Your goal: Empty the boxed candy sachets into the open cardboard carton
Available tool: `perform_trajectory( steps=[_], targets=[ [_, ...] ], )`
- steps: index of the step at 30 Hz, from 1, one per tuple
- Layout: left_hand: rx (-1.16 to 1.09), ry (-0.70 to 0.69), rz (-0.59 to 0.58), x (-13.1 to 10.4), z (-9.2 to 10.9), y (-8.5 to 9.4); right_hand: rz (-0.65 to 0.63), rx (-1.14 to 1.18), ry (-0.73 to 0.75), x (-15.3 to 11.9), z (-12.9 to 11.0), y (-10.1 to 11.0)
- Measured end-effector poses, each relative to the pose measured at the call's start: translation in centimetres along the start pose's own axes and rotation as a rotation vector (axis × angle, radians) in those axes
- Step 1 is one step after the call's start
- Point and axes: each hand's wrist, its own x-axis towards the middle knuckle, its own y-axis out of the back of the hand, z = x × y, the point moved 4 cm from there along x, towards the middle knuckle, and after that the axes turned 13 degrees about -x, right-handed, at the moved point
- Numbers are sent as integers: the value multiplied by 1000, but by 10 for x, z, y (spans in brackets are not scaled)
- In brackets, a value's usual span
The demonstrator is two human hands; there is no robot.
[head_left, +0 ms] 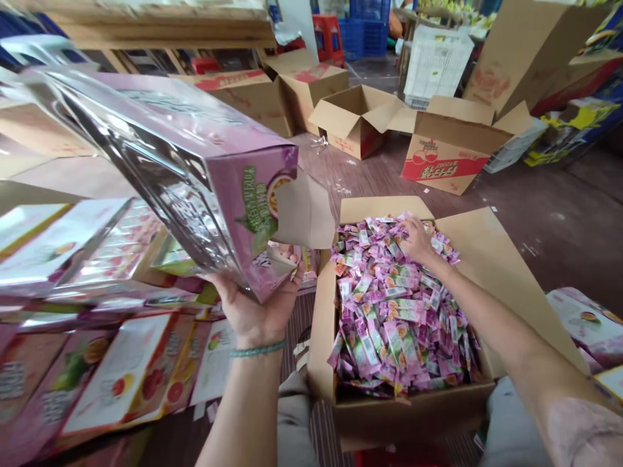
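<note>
My left hand (263, 311) supports a purple carton (253, 194) from below, palm up, fingers wrapped round its lower corner. The carton is tilted; a passion fruit is printed on its end, and a flap stands open toward the right. My right hand (417, 240) is at the far side of a large cardboard box (413, 415), fingers curled down into a heap of small purple sachets (399, 305). The fingertips are partly hidden among the sachets, so the exact number gripped cannot be seen.
Rows of printed fruit cartons (117, 383) lie at the left. Open cardboard boxes (350, 123) and a red-striped box (445, 162) stand on the floor ahead, before a white plastic crate (435, 65). More printed packs (588, 324) lie at the right.
</note>
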Motion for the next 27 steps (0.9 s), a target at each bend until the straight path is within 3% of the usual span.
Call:
perform_trajectory(
  steps=[2,5,7,8,11,15,18,21,24,27],
  targets=[
    [13,-4,13,-2,4,0,128,54,137,2,-65,6],
    [29,13,14,-5,6,-2,169,25,425,3,-164,-8],
    [33,14,13,-5,7,-2,67,-27,449,5,-198,-29],
    [35,9,15,-6,7,-3,-8,-50,433,5,-204,-41],
    [31,14,28,-5,9,-2,-162,-88,378,-2,-187,-67],
    [10,68,53,-2,8,1,-185,-108,395,-15,-157,-70],
    [2,88,61,0,5,4,-198,-89,461,-20,-156,-57],
    [-27,97,35,1,1,4,-72,-7,467,-15,-145,-31],
    [-43,114,28,0,-1,2,111,-22,251,9,-99,-4],
    [-13,94,82,-2,-1,0,97,-123,49,44,-45,3]
  ],
)
